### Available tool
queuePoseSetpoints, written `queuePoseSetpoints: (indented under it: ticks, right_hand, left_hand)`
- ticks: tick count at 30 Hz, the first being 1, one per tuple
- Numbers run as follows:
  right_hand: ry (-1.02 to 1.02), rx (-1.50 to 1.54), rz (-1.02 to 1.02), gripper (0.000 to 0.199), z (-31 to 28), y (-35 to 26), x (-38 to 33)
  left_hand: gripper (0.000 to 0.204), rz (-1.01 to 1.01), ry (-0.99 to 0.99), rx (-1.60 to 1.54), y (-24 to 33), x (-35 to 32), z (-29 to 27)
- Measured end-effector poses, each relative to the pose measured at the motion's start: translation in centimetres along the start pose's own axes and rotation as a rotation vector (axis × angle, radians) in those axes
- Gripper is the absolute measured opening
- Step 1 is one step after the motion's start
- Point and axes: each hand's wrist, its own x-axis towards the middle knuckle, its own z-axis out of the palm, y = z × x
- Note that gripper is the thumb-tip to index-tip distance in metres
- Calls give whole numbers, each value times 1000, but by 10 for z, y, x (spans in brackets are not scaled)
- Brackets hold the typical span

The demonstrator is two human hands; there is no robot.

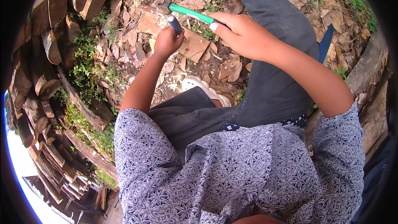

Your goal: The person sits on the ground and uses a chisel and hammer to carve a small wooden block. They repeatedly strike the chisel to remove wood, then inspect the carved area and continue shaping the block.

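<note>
My right hand (239,33) is closed round the black grip of a hammer (188,12) with a green handle. The hammer's metal head hangs just above the butt of a chisel, apart or touching I cannot tell. That chisel (175,24) has a dark blue handle with a pale end, and my left hand (168,42) wraps round it in a fist. Its blade is hidden below the fist. Beneath both hands a flat wooden board (195,49) lies on the ground.
Dry leaves and pale wood chips cover the ground (232,68). Stacked split logs (41,79) rise along the left, with green weeds (85,70) beside them. My legs in dark trousers (273,79) frame the work, a white clog (203,88) between them. A log (369,64) lies at right.
</note>
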Motion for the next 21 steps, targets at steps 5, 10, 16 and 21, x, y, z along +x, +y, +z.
queuePoseSetpoints:
  ticks: [5, 10, 16, 21]
  right_hand:
    - [125, 118, -99, 24, 1, -25, 1]
    - [30, -57, -46, 24, 8, 8, 8]
    - [101, 103, -23, 26, 13, -16, -6]
    - [74, 71, 21, 36, 11, -12, -2]
  left_hand:
    - [22, -28, -45, 27, 9, -1, -2]
    - [21, 27, -43, 98, 5, -1, -1]
    - [21, -11, -73, 60, 15, -1, -3]
    - [22, 0, -109, 103, 15, 0, -7]
